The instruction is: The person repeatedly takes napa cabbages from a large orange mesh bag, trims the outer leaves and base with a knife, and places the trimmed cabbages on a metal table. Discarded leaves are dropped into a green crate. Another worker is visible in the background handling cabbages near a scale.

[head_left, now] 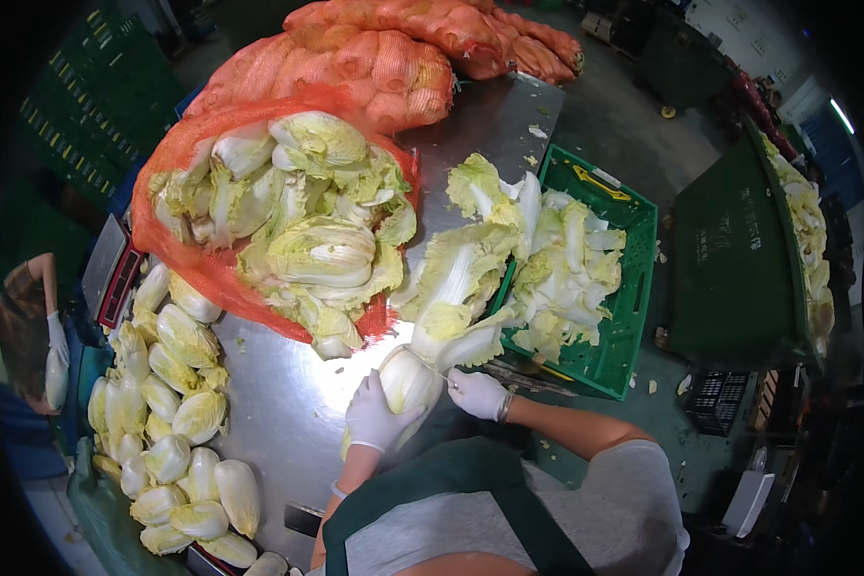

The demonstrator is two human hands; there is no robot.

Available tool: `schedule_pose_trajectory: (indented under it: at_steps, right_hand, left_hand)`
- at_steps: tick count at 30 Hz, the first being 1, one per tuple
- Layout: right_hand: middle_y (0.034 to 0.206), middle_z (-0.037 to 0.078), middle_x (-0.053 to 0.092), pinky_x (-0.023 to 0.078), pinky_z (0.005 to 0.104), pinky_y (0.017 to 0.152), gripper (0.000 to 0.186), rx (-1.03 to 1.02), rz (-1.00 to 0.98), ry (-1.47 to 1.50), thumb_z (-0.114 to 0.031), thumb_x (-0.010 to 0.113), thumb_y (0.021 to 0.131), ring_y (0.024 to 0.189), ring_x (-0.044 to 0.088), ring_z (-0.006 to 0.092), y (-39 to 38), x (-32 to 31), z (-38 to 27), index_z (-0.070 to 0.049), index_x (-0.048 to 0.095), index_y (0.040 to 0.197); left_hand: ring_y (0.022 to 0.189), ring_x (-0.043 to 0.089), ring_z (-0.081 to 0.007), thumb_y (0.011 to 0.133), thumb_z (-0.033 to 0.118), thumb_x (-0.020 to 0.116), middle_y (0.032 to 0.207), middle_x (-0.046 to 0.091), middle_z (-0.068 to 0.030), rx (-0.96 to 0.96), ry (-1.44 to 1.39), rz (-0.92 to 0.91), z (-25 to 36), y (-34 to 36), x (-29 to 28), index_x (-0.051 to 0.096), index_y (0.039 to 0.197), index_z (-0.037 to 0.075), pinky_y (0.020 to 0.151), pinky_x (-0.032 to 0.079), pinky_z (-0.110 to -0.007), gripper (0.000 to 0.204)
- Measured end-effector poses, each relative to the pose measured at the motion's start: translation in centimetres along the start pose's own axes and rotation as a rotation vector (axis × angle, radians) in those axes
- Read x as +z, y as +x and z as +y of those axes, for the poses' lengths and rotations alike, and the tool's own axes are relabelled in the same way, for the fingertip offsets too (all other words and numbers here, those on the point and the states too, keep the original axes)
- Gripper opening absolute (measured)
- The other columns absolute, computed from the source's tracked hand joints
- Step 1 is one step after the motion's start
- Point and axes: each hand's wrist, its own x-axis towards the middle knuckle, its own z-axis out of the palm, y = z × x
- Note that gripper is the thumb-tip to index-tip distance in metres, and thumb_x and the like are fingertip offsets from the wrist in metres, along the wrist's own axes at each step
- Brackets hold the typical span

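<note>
Left hand (379,415) cupping 1 cabbage (409,380) | right hand (480,395) curled, grip unclear | 1 green crate (640,288) of leaves (568,274)

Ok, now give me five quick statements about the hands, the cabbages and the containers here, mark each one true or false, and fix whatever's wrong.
1. The left hand and the right hand both wear white gloves. True.
2. The left hand touches nothing. False: it touches a pale cabbage.
3. An open red net sack holds leafy cabbages. True.
4. Loose leaves lie in the green crate. True.
5. That crate stands left of the sack. False: it stands to the sack's right.
</note>
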Motion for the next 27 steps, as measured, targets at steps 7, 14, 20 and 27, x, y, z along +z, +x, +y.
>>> schedule_pose_trajectory:
  at_steps: [7, 14, 20, 27]
  right_hand:
    - [0.067, 0.021, 0.059, 0.044, 0.0507, 0.058, 0.015, -0.006, 0.076, -0.017, -0.018, 0.048, 0.084, 0.062, 0.057, 0.0402, 0.7, 2.0, 2.0, -0.005, 0.047, 0.090]
    - [0.071, 0.022, 0.060, 0.045, 0.0505, 0.060, 0.021, 0.025, 0.004, -0.133, -0.022, 0.043, 0.087, 0.065, 0.058, 0.0403, 1.7, 1.2, 1.0, -0.003, 0.047, 0.094]
    - [0.084, 0.024, 0.062, 0.048, 0.0491, 0.071, 0.026, 0.143, -0.070, -0.199, -0.021, 0.041, 0.085, 0.077, 0.061, 0.0397, 4.6, 3.2, 3.4, -0.001, 0.053, 0.097]
    - [0.076, 0.007, 0.056, 0.042, 0.0255, 0.034, 0.036, 0.090, -0.284, 0.732, -0.020, 0.052, 0.085, 0.044, 0.051, 0.0106, 3.3, 0.5, 2.1, 0.001, 0.044, 0.113]
  left_hand:
    - [0.095, 0.056, -0.0344, 0.056, 0.054, 0.073, 0.104, 0.055, -0.0201, 0.002, -0.033, -0.006, -0.7, 0.5, 0.8, 0.040, 0.119, -0.003, 0.078, 0.047, -0.042, 0.091]
    - [0.095, 0.057, -0.0346, 0.056, 0.055, 0.073, 0.105, 0.056, -0.0215, -0.043, -0.119, -0.090, -1.8, 0.8, 0.9, 0.038, 0.122, -0.006, 0.077, 0.048, -0.042, 0.096]
    - [0.095, 0.057, -0.0348, 0.056, 0.055, 0.073, 0.105, 0.057, -0.0206, 0.010, 0.019, 0.006, -0.7, -0.5, 1.8, 0.039, 0.121, -0.005, 0.078, 0.048, -0.042, 0.094]
    - [0.098, 0.059, -0.0306, 0.056, 0.047, 0.078, 0.107, 0.059, -0.0186, 0.137, -0.323, -0.069, -3.2, 0.0, -1.0, 0.044, 0.122, -0.001, 0.084, 0.047, -0.036, 0.088]
